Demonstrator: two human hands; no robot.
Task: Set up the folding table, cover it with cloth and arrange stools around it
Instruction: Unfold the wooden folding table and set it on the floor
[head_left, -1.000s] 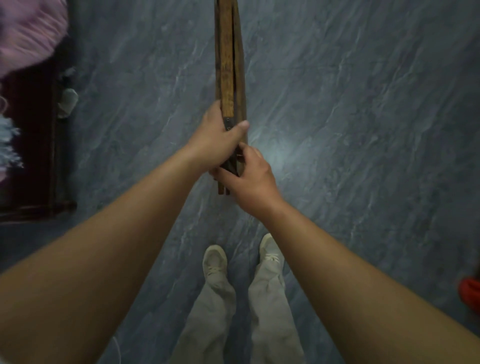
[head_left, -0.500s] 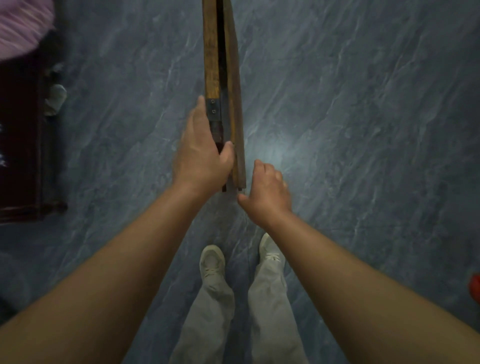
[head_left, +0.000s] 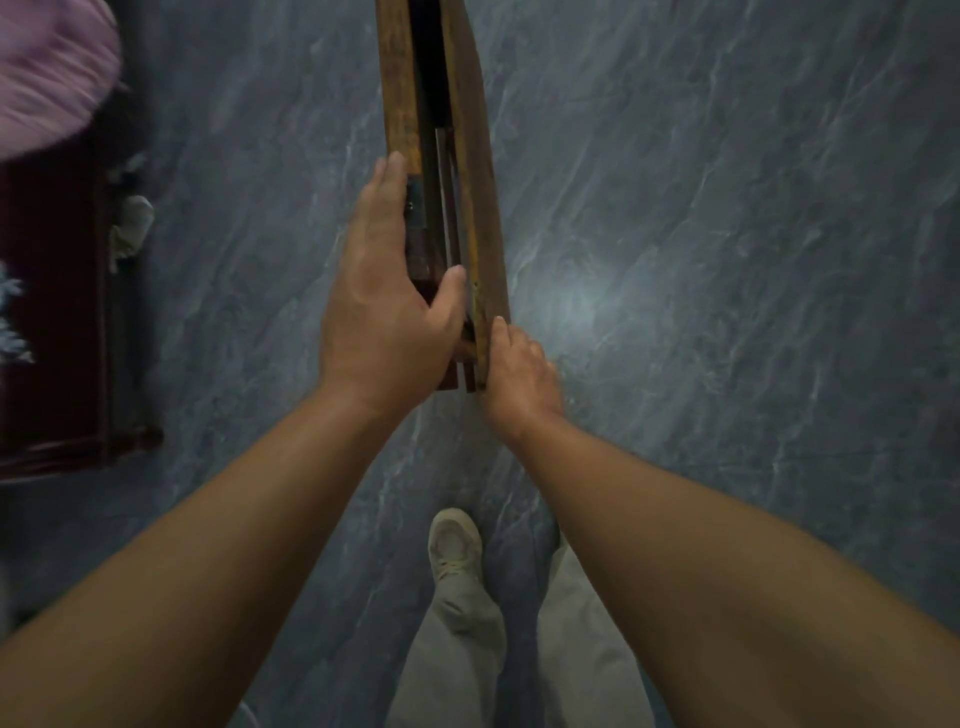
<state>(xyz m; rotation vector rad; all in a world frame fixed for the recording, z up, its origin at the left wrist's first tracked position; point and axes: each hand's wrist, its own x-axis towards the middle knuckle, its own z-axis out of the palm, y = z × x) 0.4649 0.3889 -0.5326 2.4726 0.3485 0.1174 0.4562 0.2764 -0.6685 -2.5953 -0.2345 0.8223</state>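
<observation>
The folded wooden table (head_left: 470, 156) stands on edge in front of me, seen from above as two brown slabs with a dark gap and metal legs between them. My left hand (head_left: 387, 291) lies flat along its left slab, thumb hooked into the gap. My right hand (head_left: 519, 371) grips the near end of the right slab from the outside. The gap is widest near my hands. No cloth or stools show.
Grey marbled floor (head_left: 727, 260) lies all around. A dark red wooden piece of furniture (head_left: 57, 322) stands at the left, with pink fabric (head_left: 47, 73) above it. My feet and light trousers (head_left: 457, 613) are directly below the table.
My right hand let go of the table's end, then took hold of the right slab. My left hand slid flat along the left slab, and the two slabs have parted.
</observation>
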